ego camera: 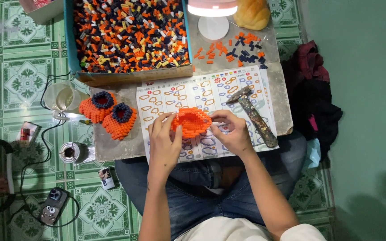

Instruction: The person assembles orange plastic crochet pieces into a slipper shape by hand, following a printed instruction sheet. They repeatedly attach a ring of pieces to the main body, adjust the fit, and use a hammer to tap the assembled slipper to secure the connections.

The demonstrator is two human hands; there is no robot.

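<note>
Your left hand [165, 139] and right hand [233, 133] both clamp an orange brick model [191, 121], fingers curled on its two ends, over the printed instruction sheet [202, 91] on the stone slab [117, 147] across your lap. From the model, two finished orange pieces with dark rings [109, 112] lie at nine o'clock, touching each other. A hammer [253, 114] rests at three o'clock on the sheet, its head toward the model. At eleven o'clock a box of small bricks [130, 33] sits on the slab's far edge; loose bricks [233, 50] are scattered at one o'clock, beside a lamp base [213, 27]. A phone [53, 205] lies on the tiled floor at eight o'clock.
</note>
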